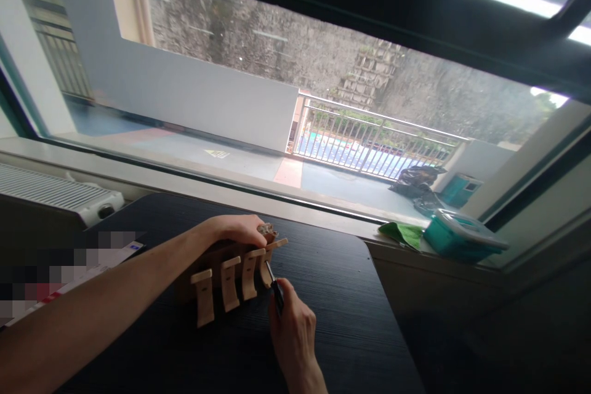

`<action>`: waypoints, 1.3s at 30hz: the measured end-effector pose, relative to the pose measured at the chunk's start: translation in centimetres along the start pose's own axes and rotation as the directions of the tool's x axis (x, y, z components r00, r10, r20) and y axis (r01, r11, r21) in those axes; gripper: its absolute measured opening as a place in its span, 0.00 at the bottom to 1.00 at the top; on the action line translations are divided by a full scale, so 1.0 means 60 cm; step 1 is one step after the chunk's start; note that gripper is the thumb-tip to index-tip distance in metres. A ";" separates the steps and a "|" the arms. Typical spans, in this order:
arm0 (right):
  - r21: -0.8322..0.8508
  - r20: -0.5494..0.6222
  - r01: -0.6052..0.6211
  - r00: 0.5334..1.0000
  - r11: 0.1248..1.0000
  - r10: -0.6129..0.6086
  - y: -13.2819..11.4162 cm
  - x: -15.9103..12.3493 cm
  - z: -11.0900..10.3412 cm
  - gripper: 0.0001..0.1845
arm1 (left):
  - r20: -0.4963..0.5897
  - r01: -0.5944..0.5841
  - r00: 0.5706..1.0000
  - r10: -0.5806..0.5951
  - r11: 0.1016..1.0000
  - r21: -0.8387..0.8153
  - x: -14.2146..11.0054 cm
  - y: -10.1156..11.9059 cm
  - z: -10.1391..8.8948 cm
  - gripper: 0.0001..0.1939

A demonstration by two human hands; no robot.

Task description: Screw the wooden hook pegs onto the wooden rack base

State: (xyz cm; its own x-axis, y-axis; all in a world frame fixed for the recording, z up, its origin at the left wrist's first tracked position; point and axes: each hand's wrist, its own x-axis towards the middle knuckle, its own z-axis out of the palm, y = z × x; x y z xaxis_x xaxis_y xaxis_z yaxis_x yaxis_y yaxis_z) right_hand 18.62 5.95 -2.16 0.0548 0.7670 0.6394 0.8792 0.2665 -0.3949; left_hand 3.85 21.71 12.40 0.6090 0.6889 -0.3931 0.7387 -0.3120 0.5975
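Note:
A wooden hook rack with several curved pale wooden pieces along its front lies on the dark table. My left hand is closed over the rack's back edge near its right end, its fingers mostly hidden behind the wood. Wrapped in the fingers of my right hand is a screwdriver with a black handle. Its metal shaft points up and left to the rightmost curved piece. Whether the tip sits in a screw is too small to tell.
The dark table ends at a rounded right edge. On the window sill beyond it are a green cloth and a teal lidded box. A white radiator stands at left, above a partly blurred sheet.

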 end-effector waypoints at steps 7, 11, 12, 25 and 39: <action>0.030 -0.010 0.054 0.998 0.998 -0.054 -0.002 0.003 -0.005 0.13 | 0.006 0.019 1.000 -0.019 1.000 -0.017 -0.008 0.010 0.002 0.11; 0.198 0.059 -0.166 0.986 0.966 0.157 0.003 0.000 -0.001 0.11 | 0.013 0.020 1.000 -0.020 1.000 -0.018 -0.010 0.012 0.001 0.11; 0.240 0.083 -0.228 0.973 0.944 0.214 0.005 0.000 -0.001 0.11 | 0.015 0.018 1.000 -0.018 1.000 -0.018 -0.010 0.012 0.001 0.11; -0.013 0.100 0.030 0.995 0.999 -0.029 0.014 0.015 -0.008 0.13 | 0.017 0.035 0.999 -0.035 0.999 -0.021 -0.009 0.013 0.000 0.10; 0.287 0.239 -0.377 0.918 0.880 0.315 0.007 0.024 -0.015 0.13 | 0.026 -0.003 1.000 0.004 0.999 -0.046 -0.014 0.015 0.001 0.10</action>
State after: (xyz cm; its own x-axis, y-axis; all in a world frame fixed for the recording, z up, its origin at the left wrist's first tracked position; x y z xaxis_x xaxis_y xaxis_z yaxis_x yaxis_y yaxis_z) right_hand 19.51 6.64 -0.82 0.2142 0.9281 0.3047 0.6175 0.1131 -0.7784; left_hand 4.01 20.83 13.20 0.6192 0.6705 -0.4087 0.7229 -0.2835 0.6301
